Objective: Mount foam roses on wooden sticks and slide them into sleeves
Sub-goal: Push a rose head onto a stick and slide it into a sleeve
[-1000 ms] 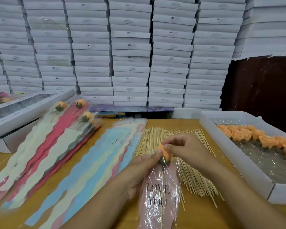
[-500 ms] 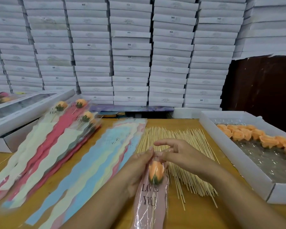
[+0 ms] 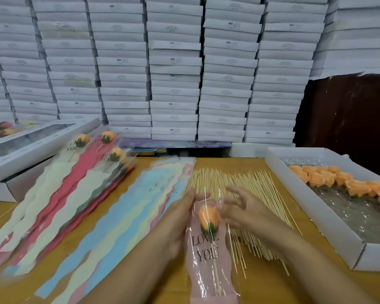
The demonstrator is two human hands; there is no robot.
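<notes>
One sleeved rose (image 3: 208,218), bloom pointing away.

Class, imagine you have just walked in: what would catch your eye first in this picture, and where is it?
First, the orange foam rose on its stick inside a pink "LOVE YOU" sleeve, front centre, between the left hand and right hand. Then the wall of stacked white boxes behind, and the tray of loose roses on the right.

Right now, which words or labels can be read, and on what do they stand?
"LOVE YOU": on the pink sleeve that the left hand holds.
"LOVE YOU", partly readable: on the filled sleeves at left.
"SGS": on several stacked white boxes.
Smaller box labels: too blurred to read.
</notes>
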